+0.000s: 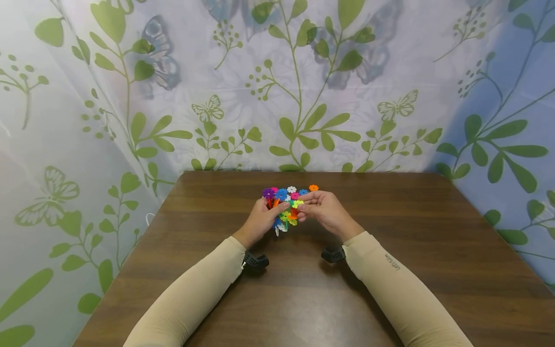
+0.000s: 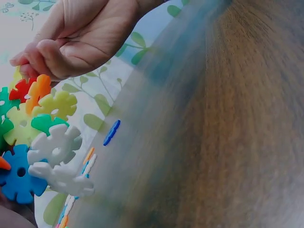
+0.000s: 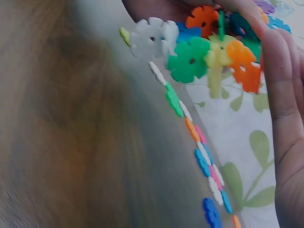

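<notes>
Both hands meet at a cluster of flower-shaped interlocking discs (image 1: 284, 217) above the table. My left hand (image 1: 258, 217) grips the cluster from its left side, the thumb across the front. At the right, my right hand (image 1: 324, 211) pinches a yellow-green disc (image 1: 297, 204) between thumb and fingers, against the cluster. White discs (image 2: 56, 145), a blue disc (image 2: 20, 174) and an orange disc (image 2: 38, 94) stick out at angles in the left wrist view. The right wrist view shows a green disc (image 3: 188, 60) joined near a white disc (image 3: 148, 39).
Loose flower discs lie flat on the brown wooden table (image 1: 412, 250) behind the hands, among them an orange disc (image 1: 313, 188) and a white disc (image 1: 291, 189). A dark blue disc (image 3: 212, 213) lies apart from them. Behind the table hangs a leaf-patterned curtain (image 1: 243, 111).
</notes>
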Available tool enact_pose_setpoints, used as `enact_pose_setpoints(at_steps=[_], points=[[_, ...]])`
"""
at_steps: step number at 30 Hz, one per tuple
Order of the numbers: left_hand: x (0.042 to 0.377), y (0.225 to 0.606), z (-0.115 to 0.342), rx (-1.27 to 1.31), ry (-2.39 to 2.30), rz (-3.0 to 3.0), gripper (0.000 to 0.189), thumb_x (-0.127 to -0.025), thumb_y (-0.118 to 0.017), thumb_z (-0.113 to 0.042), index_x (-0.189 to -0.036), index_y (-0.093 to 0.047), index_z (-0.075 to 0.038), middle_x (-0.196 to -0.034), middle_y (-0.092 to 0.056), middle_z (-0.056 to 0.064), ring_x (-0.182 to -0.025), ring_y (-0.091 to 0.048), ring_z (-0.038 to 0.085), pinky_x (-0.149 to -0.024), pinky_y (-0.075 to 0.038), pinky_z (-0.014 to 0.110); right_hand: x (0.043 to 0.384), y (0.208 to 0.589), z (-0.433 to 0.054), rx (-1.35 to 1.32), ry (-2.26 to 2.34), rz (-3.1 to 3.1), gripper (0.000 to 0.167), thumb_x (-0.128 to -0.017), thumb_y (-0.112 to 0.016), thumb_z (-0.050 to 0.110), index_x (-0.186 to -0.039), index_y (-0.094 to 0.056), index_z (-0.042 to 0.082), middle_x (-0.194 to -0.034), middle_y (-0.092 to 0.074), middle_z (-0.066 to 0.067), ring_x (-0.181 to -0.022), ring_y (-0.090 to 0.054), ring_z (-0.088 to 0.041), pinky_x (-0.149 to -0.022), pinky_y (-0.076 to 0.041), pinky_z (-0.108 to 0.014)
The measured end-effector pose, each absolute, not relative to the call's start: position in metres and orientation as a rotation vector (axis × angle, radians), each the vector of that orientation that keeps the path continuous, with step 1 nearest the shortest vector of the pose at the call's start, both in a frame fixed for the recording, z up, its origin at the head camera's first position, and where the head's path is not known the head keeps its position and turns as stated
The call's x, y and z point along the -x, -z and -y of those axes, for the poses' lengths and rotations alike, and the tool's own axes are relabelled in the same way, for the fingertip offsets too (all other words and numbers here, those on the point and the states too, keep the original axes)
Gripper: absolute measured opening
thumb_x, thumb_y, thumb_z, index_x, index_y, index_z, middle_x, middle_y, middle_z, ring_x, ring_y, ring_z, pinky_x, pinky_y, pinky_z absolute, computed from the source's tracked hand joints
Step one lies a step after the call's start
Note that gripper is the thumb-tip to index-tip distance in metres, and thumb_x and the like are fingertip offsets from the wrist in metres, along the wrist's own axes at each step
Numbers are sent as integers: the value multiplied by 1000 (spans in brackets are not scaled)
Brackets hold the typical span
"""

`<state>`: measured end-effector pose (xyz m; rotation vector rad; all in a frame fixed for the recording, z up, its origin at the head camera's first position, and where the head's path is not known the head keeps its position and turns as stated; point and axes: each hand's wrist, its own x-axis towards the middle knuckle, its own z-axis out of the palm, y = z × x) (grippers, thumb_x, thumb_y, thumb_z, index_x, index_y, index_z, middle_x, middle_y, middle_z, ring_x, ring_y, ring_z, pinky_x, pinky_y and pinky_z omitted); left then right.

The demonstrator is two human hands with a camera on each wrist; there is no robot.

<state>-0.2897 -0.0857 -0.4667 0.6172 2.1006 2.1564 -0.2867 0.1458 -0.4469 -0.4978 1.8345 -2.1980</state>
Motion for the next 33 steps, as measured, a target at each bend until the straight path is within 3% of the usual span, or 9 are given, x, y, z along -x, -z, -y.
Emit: enact_pose_setpoints(at_steps=[8, 12, 19, 21, 25, 28, 33], points=[[289, 471, 83, -551, -2244, -1974, 44, -103, -74, -29, -129, -60, 5, -115, -71, 16, -102, -73, 28, -92, -58, 36, 282, 449, -138, 488, 2317, -1694, 16, -99, -64, -13, -115, -65, -13, -97, -75, -19, -78, -76, -24, -79, -62, -40], [288, 470, 82, -538, -2277, -1939, 43, -101, -76, -31, -125, -63, 2, -113, -71, 18, -100, -73, 28, -91, -58, 38, 282, 448, -138, 485, 2312, -1702, 16, -100, -64, -13, -115, -65, -13, -97, -75, -19, -78, -76, -24, -78, -62, -40], [289, 466, 79, -518, -2299, -1933, 37, -102, -75, -25, -120, -65, 5, -109, -73, 17, -94, -74, 25, -87, -60, 37, 290, 439, -154, 516, 2165, -1981, 31, -102, -72, 9, -128, -68, -6, -102, -69, -22, -75, -67, -28, -76, -62, -42], [290, 467, 79, -485, -2313, -1930, 37, -100, -77, -26, -118, -65, 5, -107, -73, 17, -92, -73, 23, -86, -60, 35, 294, 438, -162, 493, 2133, -2108, 34, -103, -73, 18, -130, -69, -3, -107, -67, -23, -79, -64, -35, -74, -61, -40], [294, 470, 81, -356, -2366, -1876, 36, -99, -79, -26, -110, -63, 4, -99, -68, 12, -88, -68, 20, -82, -59, 31, 300, 442, -180, 355, 1887, -2477, 37, -104, -72, 26, -130, -70, -1, -120, -67, -17, -100, -62, -45, -85, -58, -47], [296, 470, 83, -272, -2423, -1824, 31, -100, -78, -24, -106, -62, 2, -97, -64, 9, -89, -64, 20, -82, -57, 30, 304, 449, -190, 381, 1520, -2681, 33, -103, -73, 20, -131, -71, 1, -129, -68, -14, -114, -61, -41, -95, -53, -54], [297, 470, 83, -232, -2460, -1782, 27, -101, -76, -22, -108, -62, 0, -99, -65, 8, -91, -64, 19, -84, -58, 30, 308, 460, -192, 713, 1024, -2787, 29, -100, -73, 3, -129, -75, 5, -143, -62, -14, -132, -55, -40, -109, -44, -57]])
